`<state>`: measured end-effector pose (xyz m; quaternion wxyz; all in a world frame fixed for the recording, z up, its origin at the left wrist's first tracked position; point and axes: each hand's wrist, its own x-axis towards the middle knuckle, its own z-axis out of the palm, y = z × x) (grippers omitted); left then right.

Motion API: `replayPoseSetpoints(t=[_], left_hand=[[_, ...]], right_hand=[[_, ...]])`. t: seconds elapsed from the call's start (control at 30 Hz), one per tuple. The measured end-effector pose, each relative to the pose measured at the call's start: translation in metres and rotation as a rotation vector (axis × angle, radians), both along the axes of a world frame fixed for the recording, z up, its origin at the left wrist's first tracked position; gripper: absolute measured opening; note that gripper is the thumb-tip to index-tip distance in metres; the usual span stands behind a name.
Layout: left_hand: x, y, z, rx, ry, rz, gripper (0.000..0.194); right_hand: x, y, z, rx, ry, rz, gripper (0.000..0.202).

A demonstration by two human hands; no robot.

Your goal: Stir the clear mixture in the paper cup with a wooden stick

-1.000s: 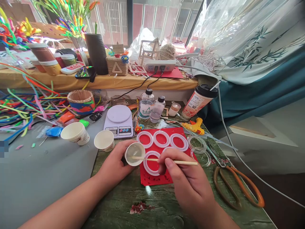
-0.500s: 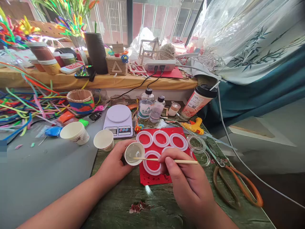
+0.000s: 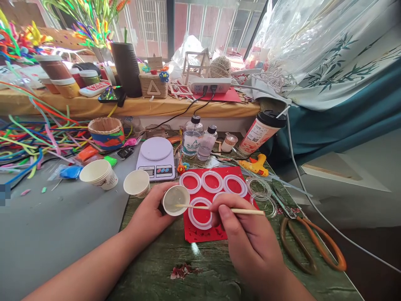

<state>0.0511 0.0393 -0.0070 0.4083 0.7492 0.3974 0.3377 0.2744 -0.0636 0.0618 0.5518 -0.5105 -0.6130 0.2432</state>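
My left hand (image 3: 154, 213) is wrapped round a small paper cup (image 3: 169, 211), tilted so its mouth faces the camera. A clear, slightly cloudy liquid shows inside it. In my right hand (image 3: 247, 228) a thin wooden stick (image 3: 247, 212) is pinched between thumb and fingers, its tip inside the cup. Just beyond my right hand, several white ring moulds (image 3: 200, 226) lie on a red sheet (image 3: 205, 236); the hand partly covers one of them. Another paper cup (image 3: 136, 184) stands left of the held one.
Behind the hands are a kitchen scale (image 3: 156, 159), clear bottles (image 3: 205, 144), a yellow glue gun (image 3: 258, 165) and a takeaway cup (image 3: 261, 133). Scissors (image 3: 300, 246) and clear rings (image 3: 265, 205) lie at the right edge, a white cable (image 3: 294, 163) beyond. Stacked cups (image 3: 100, 174) stand left.
The stick and my right hand have shifted slightly to the right, with the tip still in the cup. The held cup has turned a little in my left hand.
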Motion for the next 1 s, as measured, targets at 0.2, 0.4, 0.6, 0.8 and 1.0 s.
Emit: replayPoseSetpoints(t=[0.2, 0.4, 0.6, 0.8, 1.0], left_hand=[[0.0, -0.001, -0.004, 0.007, 0.033, 0.019, 0.055], [0.001, 0.0, 0.001, 0.121, 0.067, 0.041, 0.05], [0.005, -0.001, 0.014, 0.05, 0.073, 0.007, 0.042], [0.007, -0.004, 0.011, -0.05, 0.065, 0.023, 0.043], [0.005, -0.004, 0.009, -0.024, 0.056, 0.064, 0.052]], right_hand=[[0.001, 0.001, 0.004, -0.025, 0.01, 0.018, 0.022], [0.001, 0.002, 0.001, -0.039, 0.039, 0.009, 0.022], [0.001, 0.0, 0.001, -0.044, 0.04, -0.004, 0.023], [0.0, -0.003, 0.003, 0.003, 0.028, 0.041, 0.022], [-0.003, -0.003, 0.004, 0.028, 0.002, 0.014, 0.022]])
